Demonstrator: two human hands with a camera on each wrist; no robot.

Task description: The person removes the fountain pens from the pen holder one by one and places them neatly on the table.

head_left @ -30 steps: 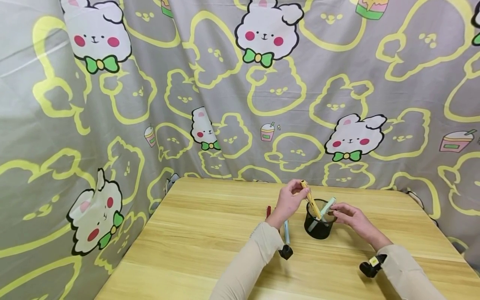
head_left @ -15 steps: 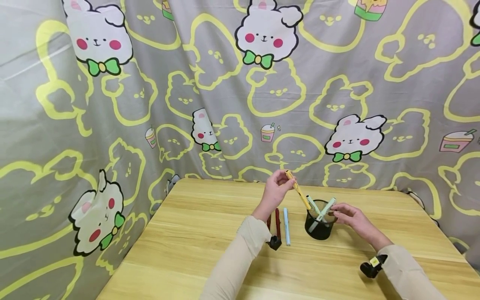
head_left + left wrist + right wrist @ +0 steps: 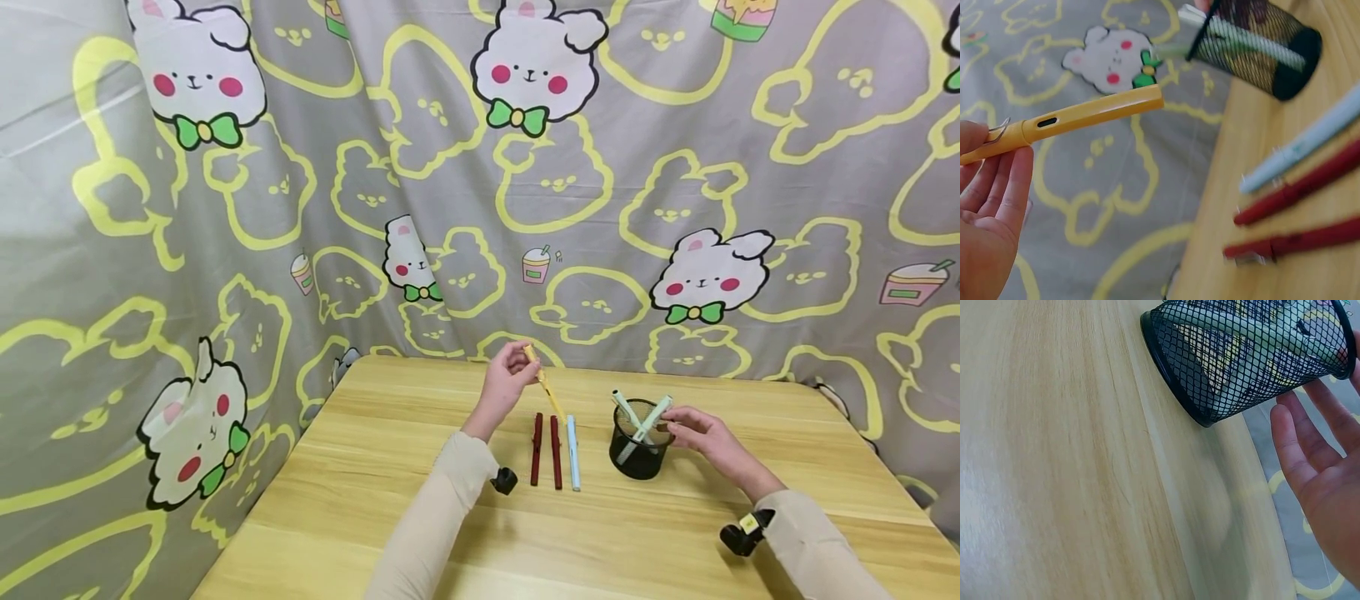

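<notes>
Your left hand point(image 3: 502, 387) pinched 1 yellow pen point(image 3: 1097, 114) near its clip; it slanted down from your fingertips, clear of the table point(image 3: 375, 467). Your right hand point(image 3: 701, 433) touched the rim of 1 black mesh cup point(image 3: 637, 465); whether it pinched that rim could not be told. The cup held 2 pale green pens point(image 3: 657, 414). Between your left hand and the cup, 2 dark red pens point(image 3: 557, 457) and 1 light blue pen point(image 3: 573, 454) lay side by side, pointing toward the table's far edge.
</notes>
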